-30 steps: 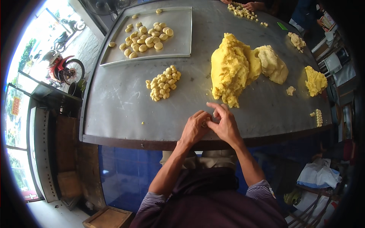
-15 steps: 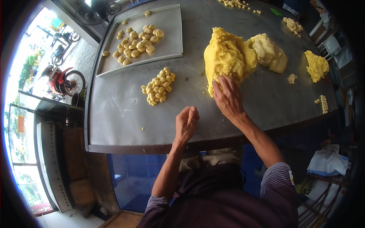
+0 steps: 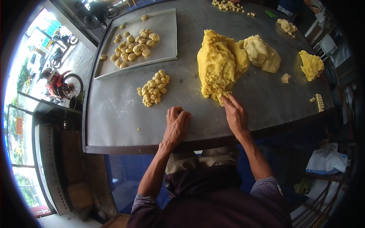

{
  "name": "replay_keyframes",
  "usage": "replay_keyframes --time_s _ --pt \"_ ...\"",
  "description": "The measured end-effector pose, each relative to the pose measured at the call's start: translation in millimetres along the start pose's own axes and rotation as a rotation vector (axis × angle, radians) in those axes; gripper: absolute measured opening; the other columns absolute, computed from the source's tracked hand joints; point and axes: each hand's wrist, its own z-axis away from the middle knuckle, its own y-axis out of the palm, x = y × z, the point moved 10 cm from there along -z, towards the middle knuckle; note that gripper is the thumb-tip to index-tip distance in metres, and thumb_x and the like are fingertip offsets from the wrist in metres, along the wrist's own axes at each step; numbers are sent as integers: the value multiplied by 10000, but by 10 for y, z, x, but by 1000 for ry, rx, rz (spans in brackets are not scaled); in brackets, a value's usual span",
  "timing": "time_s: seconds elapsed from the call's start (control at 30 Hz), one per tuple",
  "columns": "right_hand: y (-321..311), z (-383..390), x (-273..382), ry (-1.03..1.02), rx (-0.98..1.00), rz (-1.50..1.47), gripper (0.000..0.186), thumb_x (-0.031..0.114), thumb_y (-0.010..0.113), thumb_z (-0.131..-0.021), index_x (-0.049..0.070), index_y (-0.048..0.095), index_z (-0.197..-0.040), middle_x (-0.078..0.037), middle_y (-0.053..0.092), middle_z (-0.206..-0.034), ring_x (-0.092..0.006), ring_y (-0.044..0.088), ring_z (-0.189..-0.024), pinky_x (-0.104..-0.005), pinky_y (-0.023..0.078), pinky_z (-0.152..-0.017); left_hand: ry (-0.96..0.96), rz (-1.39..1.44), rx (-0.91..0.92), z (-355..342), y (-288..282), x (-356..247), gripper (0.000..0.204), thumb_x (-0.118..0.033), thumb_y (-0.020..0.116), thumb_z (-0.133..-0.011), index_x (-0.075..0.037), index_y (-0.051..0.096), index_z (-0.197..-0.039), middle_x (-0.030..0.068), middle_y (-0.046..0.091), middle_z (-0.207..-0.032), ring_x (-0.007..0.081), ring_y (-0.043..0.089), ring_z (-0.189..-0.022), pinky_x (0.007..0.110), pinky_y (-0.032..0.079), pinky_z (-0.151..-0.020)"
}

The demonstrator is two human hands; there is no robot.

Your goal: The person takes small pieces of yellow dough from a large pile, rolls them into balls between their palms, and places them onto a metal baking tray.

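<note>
A large, rough mound of yellow dough (image 3: 217,66) lies on the metal table in front of me. At its near edge my right hand (image 3: 235,113) pinches a bit of the dough between fingertips and thumb. My left hand (image 3: 177,124) is closed, knuckles up, over the table near its front edge. Whatever it may hold is hidden under the fingers. Left of the mound is a cluster of small dough balls (image 3: 154,88), apart from both hands. A paler lump of dough (image 3: 262,54) rests against the mound's right side.
A metal tray (image 3: 173,57) with several flattened dough rounds (image 3: 135,46) occupies the far left. On the right are a smaller yellow dough piece (image 3: 311,65), a dough scrap (image 3: 285,78) and rows of tiny balls (image 3: 319,102). The table's front edge (image 3: 197,144) runs close to me.
My right hand has drawn back from on top of the mound to its near edge. My left hand has turned knuckles up and shifted slightly left. The whole view has shifted a little.
</note>
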Motion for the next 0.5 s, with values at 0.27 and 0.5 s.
replay_keyframes --time_s 0.27,0.5 --pt "-134 -241 -119 104 129 -245 302 -5 663 -898 53 658 -1194 -119 623 -1245 -327 630 -1113 -427 537 -908 -186 -84 -147 218 -242 238 238 -216 519 -1052 -28 651 -1113 119 735 -1120 342 590 -1283 451 463 -1042" --pt "-34 -323 -514 144 141 -429 340 66 761 -854 62 726 -1192 -115 704 -1187 -313 701 -1018 -387 549 -874 -395 -171 38 -494 -59 555 269 -247 458 -1060 -65 594 -915 123 673 -987 322 602 -990 459 422 -923"
